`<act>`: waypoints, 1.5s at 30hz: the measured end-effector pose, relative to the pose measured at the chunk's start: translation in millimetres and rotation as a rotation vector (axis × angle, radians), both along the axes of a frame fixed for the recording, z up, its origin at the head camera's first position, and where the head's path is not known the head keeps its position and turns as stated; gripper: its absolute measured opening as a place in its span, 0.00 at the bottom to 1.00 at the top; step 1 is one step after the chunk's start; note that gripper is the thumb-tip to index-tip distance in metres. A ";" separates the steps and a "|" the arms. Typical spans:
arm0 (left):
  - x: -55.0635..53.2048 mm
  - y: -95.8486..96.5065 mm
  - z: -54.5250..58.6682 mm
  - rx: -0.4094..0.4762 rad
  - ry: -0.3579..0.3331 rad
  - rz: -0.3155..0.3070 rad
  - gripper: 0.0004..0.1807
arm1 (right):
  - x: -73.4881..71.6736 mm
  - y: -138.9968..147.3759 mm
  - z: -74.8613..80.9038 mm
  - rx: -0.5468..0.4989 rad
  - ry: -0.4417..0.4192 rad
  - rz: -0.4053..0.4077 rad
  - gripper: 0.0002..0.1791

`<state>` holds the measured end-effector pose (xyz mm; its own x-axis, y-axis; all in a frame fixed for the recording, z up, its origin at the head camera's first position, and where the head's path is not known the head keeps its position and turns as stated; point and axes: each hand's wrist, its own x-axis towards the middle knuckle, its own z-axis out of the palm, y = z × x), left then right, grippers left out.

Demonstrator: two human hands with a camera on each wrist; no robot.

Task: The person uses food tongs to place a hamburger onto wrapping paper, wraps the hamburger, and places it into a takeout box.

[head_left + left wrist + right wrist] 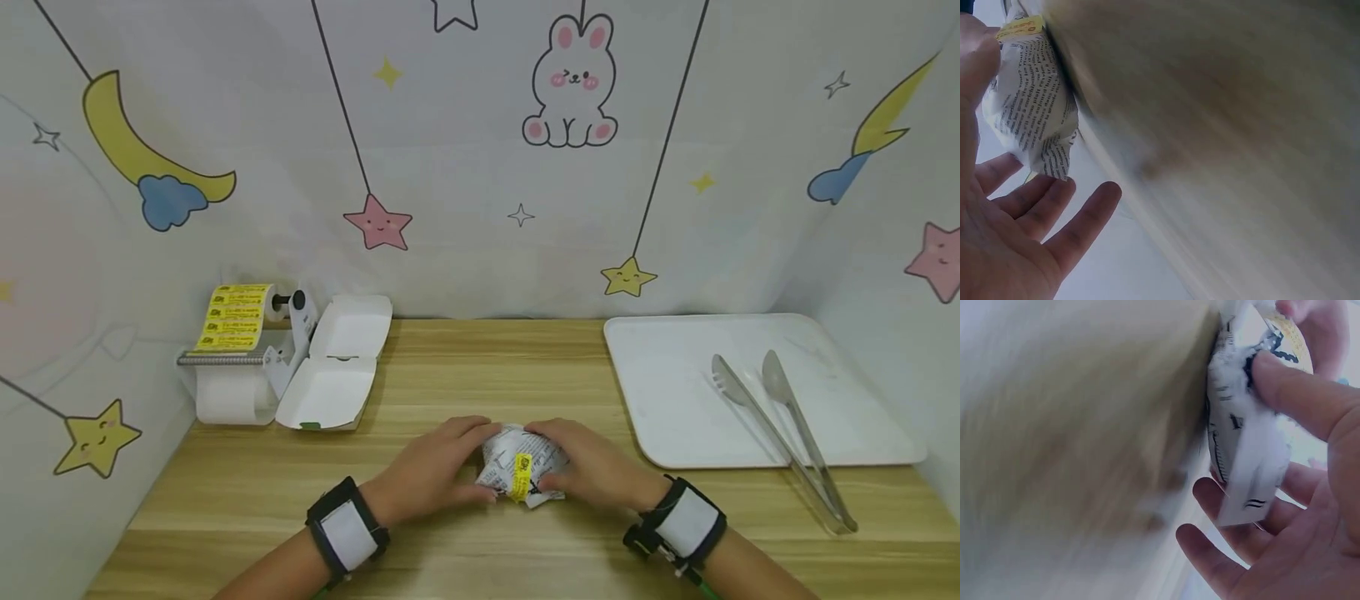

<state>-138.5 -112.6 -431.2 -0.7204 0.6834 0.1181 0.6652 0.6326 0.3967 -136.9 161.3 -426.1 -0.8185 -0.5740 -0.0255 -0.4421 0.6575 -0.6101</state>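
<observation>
On the wooden table in the head view sits a rounded paper-wrapped bundle (542, 454), printed with black text and closed by a yellow label (522, 477). My left hand (437, 467) holds its left side, thumb in front and fingers behind. From the right, my right hand (596, 468) grips it, its thumb pressing the front of the wrapper. The left wrist view shows the printed wrapper (1032, 103) beside the spread fingers of that hand. In the right wrist view a loose paper flap (1254, 469) hangs between thumb and fingers. The contents are hidden inside the paper.
At the back left stands a label dispenser (281, 371) with a roll of yellow labels (234, 317). An opened white box (330, 392) is next to it. To the right, metal tongs (806, 446) lie across a white tray (660, 417), their joined end over its front edge.
</observation>
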 end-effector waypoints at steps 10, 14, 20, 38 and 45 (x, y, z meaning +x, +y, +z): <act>-5.4 -20.2 -4.0 0.038 0.063 0.101 0.38 | -13.0 41.3 8.3 0.172 0.117 -0.130 0.38; -6.6 -34.0 -4.4 0.061 0.102 0.149 0.34 | -17.1 56.7 10.2 0.209 0.126 -0.184 0.37; -12.6 -62.7 6.5 0.089 0.262 0.349 0.29 | -18.1 67.3 11.3 0.214 0.096 -0.224 0.37; -11.3 -139.6 33.6 -0.100 -0.021 0.689 0.46 | -17.7 23.4 37.2 0.043 0.302 -0.211 0.42; -12.3 -142.0 30.2 -0.087 -0.085 0.759 0.29 | -25.9 -76.5 43.3 -0.029 0.333 -0.010 0.30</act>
